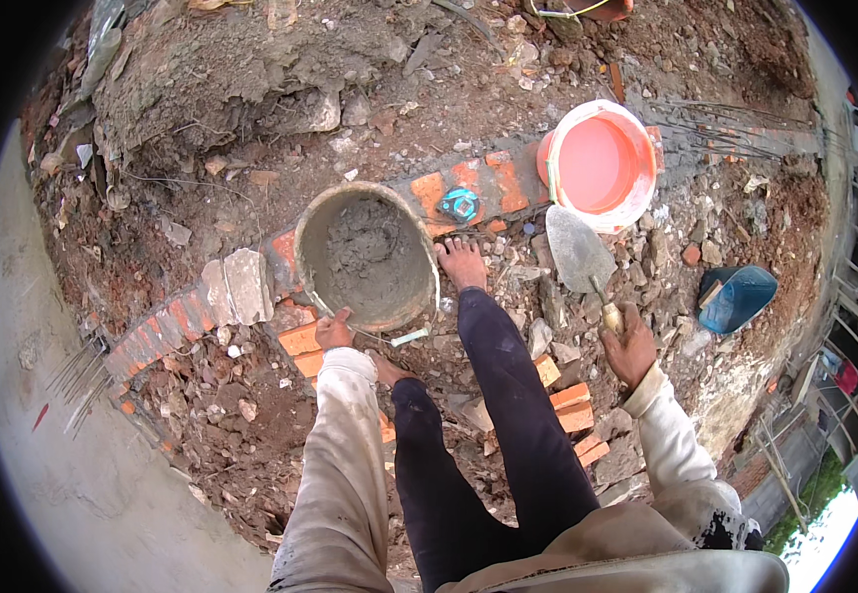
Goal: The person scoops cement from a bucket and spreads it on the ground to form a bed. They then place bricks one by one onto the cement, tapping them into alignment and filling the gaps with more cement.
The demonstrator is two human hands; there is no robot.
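Note:
My left hand is closed at the near left rim of a round bucket holding wet grey mortar. Its fingertips are partly hidden, so whether they grip the rim or the thin handle there is unclear. In my right hand is the wooden handle of a trowel. The trowel's broad grey blade points up and left, just below a pinkish-orange bucket with pale red liquid inside. A turquoise tape measure rests on the brick course between the two buckets.
A low brick course curves across the rubble. Loose orange bricks lie by my bare feet. A cut blue container sits at right. Thin steel rods stick out at the left and upper right.

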